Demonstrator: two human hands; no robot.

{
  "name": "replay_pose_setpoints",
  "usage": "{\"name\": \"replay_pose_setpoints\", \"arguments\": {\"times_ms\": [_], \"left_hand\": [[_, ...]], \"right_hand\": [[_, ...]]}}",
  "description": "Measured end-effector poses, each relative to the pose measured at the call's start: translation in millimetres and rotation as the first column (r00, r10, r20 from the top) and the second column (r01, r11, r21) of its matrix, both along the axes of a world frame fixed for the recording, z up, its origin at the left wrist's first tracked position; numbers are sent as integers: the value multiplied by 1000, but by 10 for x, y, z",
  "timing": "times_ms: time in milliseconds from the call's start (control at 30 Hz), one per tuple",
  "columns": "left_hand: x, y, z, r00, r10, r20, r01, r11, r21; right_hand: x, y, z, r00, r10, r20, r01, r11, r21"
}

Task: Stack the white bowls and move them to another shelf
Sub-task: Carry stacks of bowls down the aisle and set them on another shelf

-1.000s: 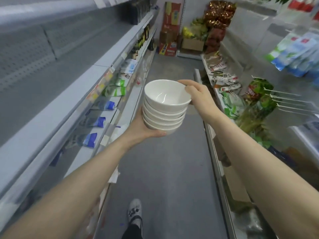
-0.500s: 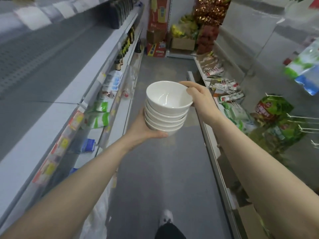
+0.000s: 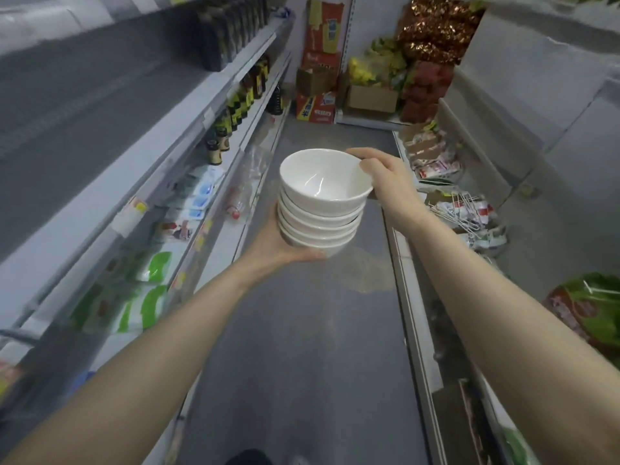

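The stack of white bowls (image 3: 322, 209) is up in the air, in the middle of the aisle, over the grey floor (image 3: 302, 347). There look to be about five bowls, one sitting inside the next.

The left hand (image 3: 278, 246) is under the stack, at about 7 o'clock from it. It is curled like a cup around the bottom bowl, with the thumb on the near side. This hand takes the weight.

The right hand (image 3: 389, 182) is at 3 o'clock from the stack. Its fingers and thumb pinch the rim of the top bowl (image 3: 322, 176). I think this is to stop the bowls from tipping or sliding off.

A shelf (image 3: 100, 203) with packets runs along at 9 o'clock. Another shelf (image 3: 416, 297) runs along at 3 o'clock. Boxes (image 3: 318, 78) stand at 12 o'clock, at the far end.

The stacking looks done. The bowls are not on any shelf yet, so finding a spot and setting them down is what is left.
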State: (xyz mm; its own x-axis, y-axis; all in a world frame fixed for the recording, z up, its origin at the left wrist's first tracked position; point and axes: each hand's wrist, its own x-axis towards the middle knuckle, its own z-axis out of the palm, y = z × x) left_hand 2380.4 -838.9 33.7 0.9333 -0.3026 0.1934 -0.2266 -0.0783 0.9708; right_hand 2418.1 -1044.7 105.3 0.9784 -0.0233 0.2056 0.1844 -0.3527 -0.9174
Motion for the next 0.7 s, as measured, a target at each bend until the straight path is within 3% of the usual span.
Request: {"name": "replay_pose_setpoints", "arguments": {"times_ms": [700], "left_hand": [[4233, -352, -86, 1000, 14, 6, -14, 999, 40]], "right_hand": [[4136, -403, -15, 1000, 0, -8, 0, 1000, 29]]}}
